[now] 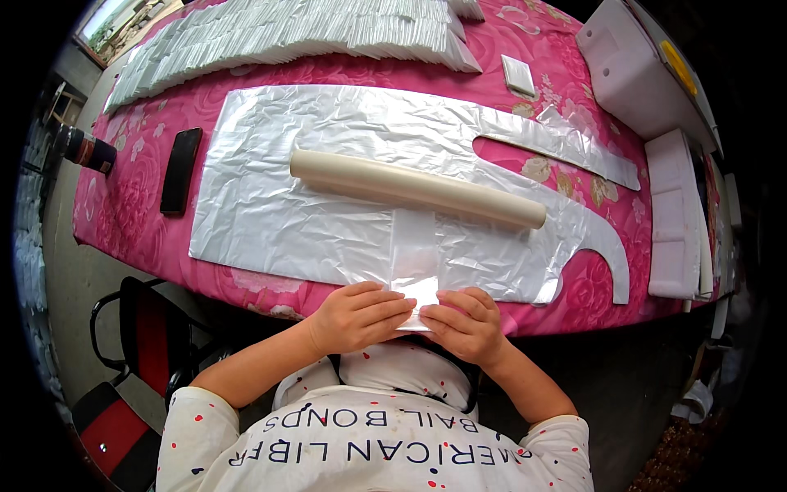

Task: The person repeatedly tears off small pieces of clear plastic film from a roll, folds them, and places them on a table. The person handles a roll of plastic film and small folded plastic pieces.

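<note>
1. The left hand (358, 316) and the right hand (466, 324) sit side by side at the near edge of the worktop (147, 221), which is draped in a pink floral cloth.
2. Both hands have their fingers curled in, pinching the near end of a narrow strip of clear plastic film (415, 254); their fingertips nearly meet over it.
3. The strip runs from the hands away to a long cream-coloured roll (416, 189) lying across the middle of the worktop.
4. Under roll and strip lies a large, crinkled silvery plastic sheet (270, 205) cut with a curved, sleeve-like outline on its right.
5. A flat black phone (181, 170) lies left of the sheet.
6. Rows of stacked white folded packets (287, 33) line the far side.
7. White foam blocks (674, 213) stand at the right edge.
</note>
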A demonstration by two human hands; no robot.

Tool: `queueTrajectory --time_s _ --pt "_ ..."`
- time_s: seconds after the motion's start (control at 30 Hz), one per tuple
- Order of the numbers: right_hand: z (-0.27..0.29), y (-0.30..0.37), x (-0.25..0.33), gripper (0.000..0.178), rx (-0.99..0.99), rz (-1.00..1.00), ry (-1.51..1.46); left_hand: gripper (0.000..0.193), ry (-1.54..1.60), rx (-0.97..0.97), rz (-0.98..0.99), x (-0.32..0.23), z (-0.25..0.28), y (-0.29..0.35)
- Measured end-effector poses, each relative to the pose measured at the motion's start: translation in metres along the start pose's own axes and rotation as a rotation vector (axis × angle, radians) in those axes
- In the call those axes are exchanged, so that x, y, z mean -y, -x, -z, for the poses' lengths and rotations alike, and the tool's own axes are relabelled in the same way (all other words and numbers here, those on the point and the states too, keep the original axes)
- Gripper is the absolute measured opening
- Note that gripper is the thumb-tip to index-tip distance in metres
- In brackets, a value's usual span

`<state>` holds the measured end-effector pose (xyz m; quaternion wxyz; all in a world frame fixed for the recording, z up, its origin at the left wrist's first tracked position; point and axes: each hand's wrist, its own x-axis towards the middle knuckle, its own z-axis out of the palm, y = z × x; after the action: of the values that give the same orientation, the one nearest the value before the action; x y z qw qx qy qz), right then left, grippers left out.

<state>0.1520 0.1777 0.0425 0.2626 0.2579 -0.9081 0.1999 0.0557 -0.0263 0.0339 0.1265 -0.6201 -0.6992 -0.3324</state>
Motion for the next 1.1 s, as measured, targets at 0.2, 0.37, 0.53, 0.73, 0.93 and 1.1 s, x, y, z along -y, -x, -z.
queueTrajectory --time_s 0.2,0.37,0.53,0.73,0.93,1.1 --pt "-0.001 -0.001 -0.001 0.02 -0.004 -0.047 -0.051 0.014 0.039 0.039 -0.013 0.002 0.0 0.003" --pt "-0.005 0.001 -0.007 0.016 0.017 -0.071 -0.039 0.018 0.066 0.032 0.002 0.001 -0.001 0.007" --pt "-0.006 -0.001 -0.006 0.015 0.011 -0.059 -0.112 0.026 0.029 0.096 0.061 0.003 -0.003 0.006" --pt "-0.007 0.0 -0.006 0.023 0.062 -0.096 -0.139 0.029 -0.001 0.169 0.084 0.011 -0.008 0.02" --pt "-0.015 0.003 -0.013 0.026 0.108 -0.111 -0.14 0.03 -0.013 0.151 0.11 0.011 -0.008 0.024" --pt "-0.014 0.0 -0.012 0.024 0.115 -0.09 -0.132 0.026 -0.069 0.144 0.123 0.009 -0.004 0.022"
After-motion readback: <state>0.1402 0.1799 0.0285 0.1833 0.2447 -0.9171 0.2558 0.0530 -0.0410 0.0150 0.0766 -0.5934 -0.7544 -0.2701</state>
